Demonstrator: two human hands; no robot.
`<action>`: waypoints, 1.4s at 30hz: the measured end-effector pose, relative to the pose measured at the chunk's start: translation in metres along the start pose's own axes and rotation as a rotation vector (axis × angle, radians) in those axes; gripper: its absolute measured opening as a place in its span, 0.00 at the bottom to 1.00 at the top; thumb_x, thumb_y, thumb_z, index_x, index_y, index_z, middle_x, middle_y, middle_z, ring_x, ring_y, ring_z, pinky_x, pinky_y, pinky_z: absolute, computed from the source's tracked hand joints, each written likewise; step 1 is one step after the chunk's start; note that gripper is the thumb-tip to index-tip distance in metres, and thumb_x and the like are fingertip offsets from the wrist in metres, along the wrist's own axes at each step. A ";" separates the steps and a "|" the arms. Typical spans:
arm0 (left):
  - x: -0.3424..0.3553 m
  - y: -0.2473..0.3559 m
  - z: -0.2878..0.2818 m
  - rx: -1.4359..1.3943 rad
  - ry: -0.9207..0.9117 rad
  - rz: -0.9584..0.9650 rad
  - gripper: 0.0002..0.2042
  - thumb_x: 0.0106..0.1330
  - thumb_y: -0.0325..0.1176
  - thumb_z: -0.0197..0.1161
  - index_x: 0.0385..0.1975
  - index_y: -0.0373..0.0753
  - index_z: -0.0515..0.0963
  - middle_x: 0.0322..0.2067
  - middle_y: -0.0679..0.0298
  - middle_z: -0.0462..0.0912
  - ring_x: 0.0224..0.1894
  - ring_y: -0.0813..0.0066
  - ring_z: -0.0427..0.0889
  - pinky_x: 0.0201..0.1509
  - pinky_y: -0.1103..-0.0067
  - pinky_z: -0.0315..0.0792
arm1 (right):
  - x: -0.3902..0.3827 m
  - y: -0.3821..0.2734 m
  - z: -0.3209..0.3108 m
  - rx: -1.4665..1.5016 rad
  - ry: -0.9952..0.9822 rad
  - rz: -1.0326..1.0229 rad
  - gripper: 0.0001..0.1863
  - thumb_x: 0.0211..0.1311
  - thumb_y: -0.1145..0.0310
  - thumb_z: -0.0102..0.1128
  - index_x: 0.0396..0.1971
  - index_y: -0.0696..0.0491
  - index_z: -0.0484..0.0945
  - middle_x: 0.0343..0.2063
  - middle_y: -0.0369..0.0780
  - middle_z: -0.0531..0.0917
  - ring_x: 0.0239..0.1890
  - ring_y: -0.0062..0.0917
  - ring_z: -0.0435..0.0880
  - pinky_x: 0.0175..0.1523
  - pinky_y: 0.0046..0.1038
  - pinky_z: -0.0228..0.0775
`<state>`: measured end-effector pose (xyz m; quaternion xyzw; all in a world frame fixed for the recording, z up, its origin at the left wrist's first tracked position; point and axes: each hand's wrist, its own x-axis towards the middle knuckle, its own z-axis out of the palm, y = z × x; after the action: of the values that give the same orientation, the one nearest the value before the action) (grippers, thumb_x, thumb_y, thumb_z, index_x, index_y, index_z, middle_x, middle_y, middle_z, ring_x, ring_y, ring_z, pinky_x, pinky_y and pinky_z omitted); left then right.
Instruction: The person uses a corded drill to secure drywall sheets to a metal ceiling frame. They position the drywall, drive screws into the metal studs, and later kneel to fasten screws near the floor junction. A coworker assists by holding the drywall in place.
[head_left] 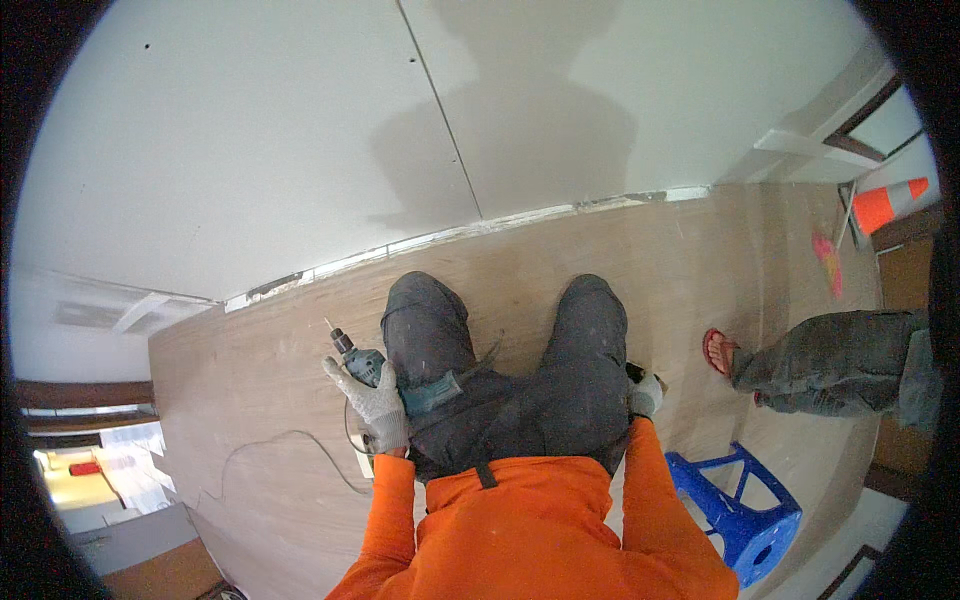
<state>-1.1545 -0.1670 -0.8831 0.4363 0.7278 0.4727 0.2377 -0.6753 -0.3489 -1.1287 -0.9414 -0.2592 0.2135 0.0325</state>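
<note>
My left hand [378, 408], in a pale work glove, is closed around a teal and black corded power drill [432, 394] beside my left thigh. A thin bit [328, 324] sticks out of its black chuck and points away from me, toward the wall. My right hand [648, 394], gloved too, is low at the outer side of my right thigh. A small dark object [635, 372] shows at its fingers, too hidden to name. My legs in dark trousers are bent, knees toward the wall.
White wall panels [250, 130] with a seam stand ahead, above a rough bottom edge. A cable [290, 434] trails over the wood-look floor at left. A blue plastic stool [755, 525] lies right. Beyond it, another person's sandalled foot [716, 352] and an orange cone [888, 205] show.
</note>
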 end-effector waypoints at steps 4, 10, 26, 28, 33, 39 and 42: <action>0.006 -0.022 0.002 0.017 0.031 0.043 0.54 0.61 0.29 0.74 0.82 0.33 0.41 0.82 0.45 0.45 0.84 0.52 0.44 0.85 0.66 0.41 | 0.007 0.002 0.001 -0.093 0.023 -0.069 0.26 0.62 0.46 0.66 0.50 0.50 0.86 0.47 0.50 0.89 0.51 0.46 0.88 0.54 0.45 0.79; 0.002 -0.004 0.000 0.190 0.052 0.087 0.55 0.60 0.30 0.75 0.82 0.33 0.42 0.82 0.44 0.45 0.84 0.50 0.44 0.85 0.65 0.42 | 0.035 0.022 0.027 -0.184 -0.045 -0.098 0.22 0.62 0.49 0.62 0.43 0.51 0.89 0.41 0.50 0.90 0.47 0.48 0.89 0.54 0.45 0.79; 0.007 -0.021 -0.002 0.075 0.074 0.099 0.57 0.55 0.29 0.77 0.82 0.33 0.43 0.80 0.42 0.49 0.83 0.46 0.47 0.85 0.64 0.46 | 0.000 0.009 0.004 0.068 0.138 -0.064 0.26 0.66 0.47 0.62 0.43 0.59 0.87 0.43 0.55 0.88 0.46 0.51 0.88 0.50 0.50 0.79; 0.006 -0.015 -0.002 0.059 0.060 0.104 0.57 0.54 0.30 0.77 0.82 0.33 0.44 0.80 0.42 0.50 0.83 0.46 0.49 0.84 0.63 0.48 | -0.007 0.003 -0.013 0.250 0.189 -0.033 0.26 0.65 0.48 0.64 0.43 0.59 0.87 0.42 0.55 0.89 0.45 0.51 0.88 0.49 0.49 0.78; 0.001 0.019 -0.005 0.166 0.017 0.212 0.56 0.54 0.32 0.77 0.81 0.31 0.46 0.76 0.37 0.57 0.79 0.41 0.57 0.81 0.61 0.55 | -0.021 -0.045 -0.089 0.536 0.240 -0.100 0.20 0.62 0.57 0.69 0.37 0.62 0.83 0.32 0.48 0.87 0.35 0.37 0.84 0.40 0.41 0.75; -0.006 0.036 0.003 0.246 -0.205 0.299 0.55 0.55 0.37 0.78 0.78 0.27 0.49 0.74 0.35 0.61 0.75 0.37 0.63 0.78 0.58 0.60 | -0.120 -0.255 -0.203 1.274 -0.344 -0.420 0.14 0.67 0.76 0.69 0.51 0.59 0.82 0.36 0.42 0.88 0.44 0.24 0.88 0.48 0.25 0.81; -0.013 0.030 0.017 0.319 -0.241 0.376 0.54 0.56 0.39 0.78 0.78 0.26 0.50 0.75 0.35 0.59 0.74 0.35 0.64 0.76 0.56 0.62 | -0.152 -0.327 -0.213 0.997 -0.379 -0.770 0.13 0.65 0.75 0.71 0.48 0.59 0.84 0.41 0.40 0.89 0.46 0.24 0.89 0.53 0.26 0.81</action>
<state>-1.1228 -0.1644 -0.8650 0.6487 0.6657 0.3328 0.1588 -0.8592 -0.1329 -0.8212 -0.5996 -0.4487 0.4432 0.4926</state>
